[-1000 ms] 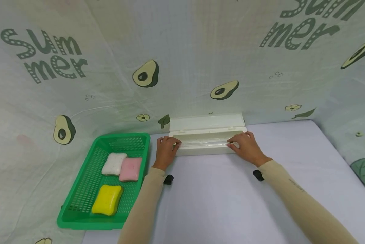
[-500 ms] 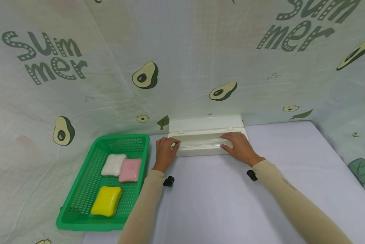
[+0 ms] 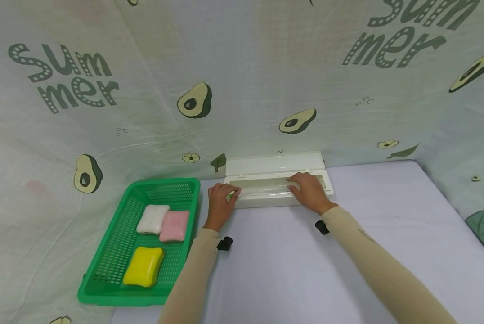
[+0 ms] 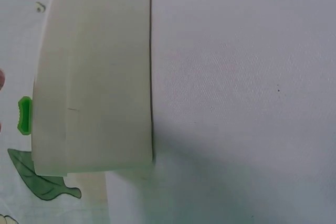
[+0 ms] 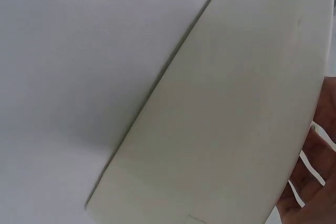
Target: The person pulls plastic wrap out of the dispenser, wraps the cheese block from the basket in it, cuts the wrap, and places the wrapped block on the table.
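A long white cling film dispenser (image 3: 266,202) stands at the back of the table, its lid (image 3: 274,164) tipped back against the wall cloth. Clear, shiny cling film (image 3: 264,191) lies along its inside. At the left end, my left hand (image 3: 219,204) has thumb and index tips together at the film's edge, pinching it. My right hand (image 3: 310,193) reaches over the front wall, right of centre; its thumb and fingers are apart, their tips at the film. In the left wrist view a green slide cutter (image 4: 24,115) sticks out past the dispenser's edge; the left fingers are mostly out of that view.
Left of the dispenser stands a green basket (image 3: 104,252). In it lie a white soap bar (image 3: 153,219), a pink bar (image 3: 174,226) and a yellow bar (image 3: 144,266). A pale cloth covers the table (image 3: 274,265); a printed curtain (image 3: 242,81) hangs right behind.
My right hand has slid left along the dispenser, from near its right end toward the middle, uncovering that end. The left hand stays at the left end.
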Tool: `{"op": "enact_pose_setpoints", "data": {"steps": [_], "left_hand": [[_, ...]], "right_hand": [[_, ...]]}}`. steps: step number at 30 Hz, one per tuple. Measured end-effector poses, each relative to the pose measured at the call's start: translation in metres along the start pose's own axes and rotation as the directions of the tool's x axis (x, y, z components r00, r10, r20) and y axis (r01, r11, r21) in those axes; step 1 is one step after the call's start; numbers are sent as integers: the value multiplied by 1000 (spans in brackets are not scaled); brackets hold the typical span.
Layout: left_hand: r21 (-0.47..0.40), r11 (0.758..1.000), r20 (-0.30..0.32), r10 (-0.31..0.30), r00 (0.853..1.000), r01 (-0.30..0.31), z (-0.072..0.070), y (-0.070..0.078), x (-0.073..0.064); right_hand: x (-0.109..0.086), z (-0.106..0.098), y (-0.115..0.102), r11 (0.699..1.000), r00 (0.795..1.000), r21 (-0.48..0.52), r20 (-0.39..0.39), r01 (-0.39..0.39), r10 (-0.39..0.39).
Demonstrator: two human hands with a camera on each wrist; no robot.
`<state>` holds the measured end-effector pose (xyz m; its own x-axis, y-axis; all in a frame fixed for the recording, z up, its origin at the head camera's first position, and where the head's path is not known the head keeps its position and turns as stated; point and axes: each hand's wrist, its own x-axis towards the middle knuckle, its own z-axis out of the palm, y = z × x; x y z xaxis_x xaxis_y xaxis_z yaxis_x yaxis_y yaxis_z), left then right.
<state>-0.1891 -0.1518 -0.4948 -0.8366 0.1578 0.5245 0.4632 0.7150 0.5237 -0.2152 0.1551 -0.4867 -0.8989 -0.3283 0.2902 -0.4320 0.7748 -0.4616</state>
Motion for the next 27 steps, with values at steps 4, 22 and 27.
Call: {"op": "enact_pose_setpoints", "data": {"steps": [4,22,27], "left_hand": [[-23,1000,-18,-1,1000,0,1,0,-1],[-92,996,-103,-7,995,-2,3,3,-6],[-99,995,-117,-13,993,1,1,5,-4]], "right_hand": [[3,-7,-1,1000,999,-16,21,-26,27],[11,-19,-4,995,989,-100,148,-13,28],[8,-19,2,985,994,-161,105,54,-37]]}}
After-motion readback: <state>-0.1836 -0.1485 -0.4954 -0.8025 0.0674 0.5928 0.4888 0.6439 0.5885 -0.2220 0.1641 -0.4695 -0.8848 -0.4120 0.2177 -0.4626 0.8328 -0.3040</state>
